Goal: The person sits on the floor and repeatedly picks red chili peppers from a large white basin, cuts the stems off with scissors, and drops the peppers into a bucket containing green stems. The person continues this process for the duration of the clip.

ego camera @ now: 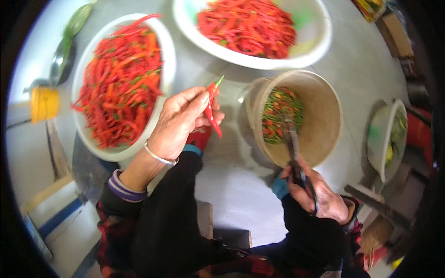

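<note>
Between its thumb and fingers my left hand holds a red chili pepper, its green stem end pointing up. A pair of scissors is in my right hand, blades pointing into a beige plastic bucket. Green stems and red bits lie inside the bucket. Left of my left hand stands a white basin heaped with red chili peppers. Whether the scissor blades are apart is too blurred to tell.
Another white basin with red peppers stands beyond the bucket. At the right is a basin of green vegetables. A yellow container and a metal bowl are at the left. My knees flank the grey floor.
</note>
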`<state>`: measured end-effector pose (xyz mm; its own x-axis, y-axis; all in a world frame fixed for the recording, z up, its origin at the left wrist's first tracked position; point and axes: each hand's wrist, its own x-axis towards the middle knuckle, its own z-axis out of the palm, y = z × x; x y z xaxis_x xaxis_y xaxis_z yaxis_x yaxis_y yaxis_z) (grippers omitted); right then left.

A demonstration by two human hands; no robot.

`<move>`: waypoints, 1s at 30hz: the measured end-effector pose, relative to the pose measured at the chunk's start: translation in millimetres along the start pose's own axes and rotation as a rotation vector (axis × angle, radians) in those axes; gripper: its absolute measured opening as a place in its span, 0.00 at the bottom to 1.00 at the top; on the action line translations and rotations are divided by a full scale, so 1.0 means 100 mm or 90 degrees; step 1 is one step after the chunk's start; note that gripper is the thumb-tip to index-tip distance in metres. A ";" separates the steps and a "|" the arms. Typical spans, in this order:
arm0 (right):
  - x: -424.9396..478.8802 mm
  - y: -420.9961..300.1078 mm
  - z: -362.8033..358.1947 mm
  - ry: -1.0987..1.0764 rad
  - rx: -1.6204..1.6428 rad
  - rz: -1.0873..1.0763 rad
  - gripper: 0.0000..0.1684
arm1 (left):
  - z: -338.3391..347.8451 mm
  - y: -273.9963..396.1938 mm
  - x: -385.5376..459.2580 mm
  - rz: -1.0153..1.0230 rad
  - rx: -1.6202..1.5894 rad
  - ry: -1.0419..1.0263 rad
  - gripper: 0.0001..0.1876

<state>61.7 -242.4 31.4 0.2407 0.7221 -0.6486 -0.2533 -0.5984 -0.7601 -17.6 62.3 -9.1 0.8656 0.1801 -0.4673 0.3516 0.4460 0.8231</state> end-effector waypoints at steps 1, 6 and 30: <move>-0.03 0.05 0.02 0.003 -0.074 -0.072 0.31 | 0.12 -0.05 0.05 -0.018 -0.010 -0.040 0.17; -0.07 0.13 0.05 0.032 -0.202 -0.197 0.39 | 0.60 -0.20 0.11 -0.096 0.055 -0.179 0.16; -0.16 0.33 -0.04 -0.010 -0.110 -0.169 0.35 | 0.88 -0.41 0.17 -0.211 0.108 -0.288 0.15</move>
<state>53.0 -275.1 17.2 0.2627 0.8649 -0.4276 -0.0207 -0.4381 -0.8987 13.9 -29.8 -22.5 0.7532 -0.3542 -0.5543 0.6489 0.2617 0.7145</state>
